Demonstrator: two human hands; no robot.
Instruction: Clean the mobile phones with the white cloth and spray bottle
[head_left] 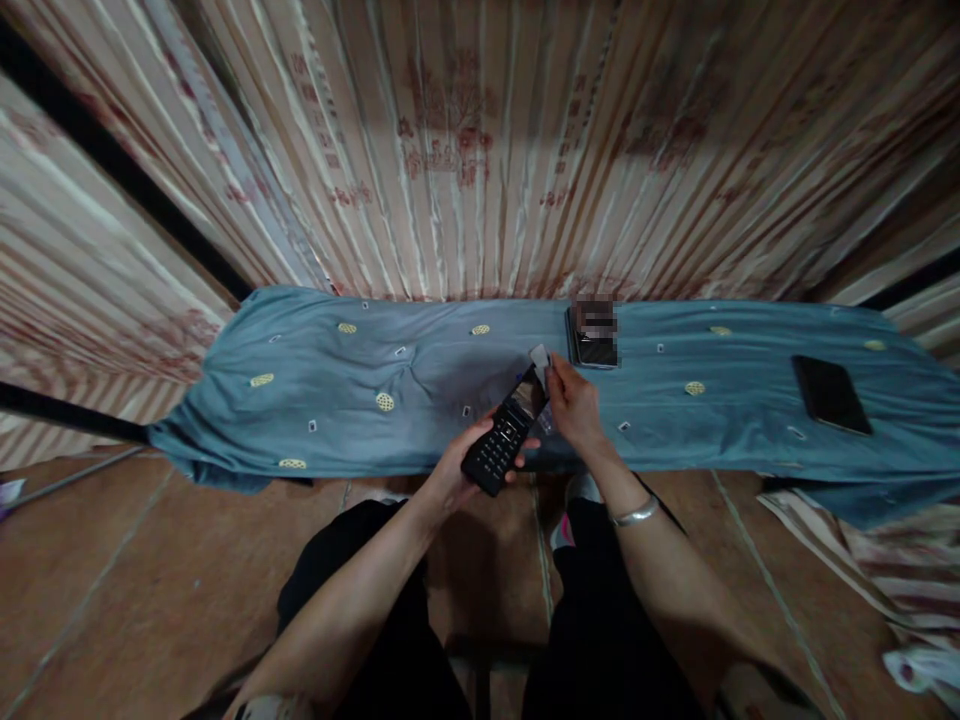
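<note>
Your left hand (457,470) wraps its grip around the lower end of a black keypad phone (506,432), fingers curled under the body and the thumb against its near side. The phone tilts up and away from you, with its screen end toward the far side and its keypad end toward your lap. It hangs just over the near edge of the counter (315,400), not resting on it.

Your right hand (574,400) pinches a small pale wipe (540,357) between fingertips and thumb, and the wipe touches the top end of the phone. A silver bracelet (634,514) sits on that wrist.

The counter is draped in a blue cloth with small yellow motifs, and it runs wide from left to right. Its far edge meets a striped curtain (465,150), so there is no room beyond it. A second dark phone (594,335) lies near the far edge, just beyond your right hand. A flat black device (831,393) lies well apart toward the right end.

To the left of your hands the cloth is open and wrinkled. Below the near edge you see brown floor tiles (112,590) and your dark-clad knees.
</note>
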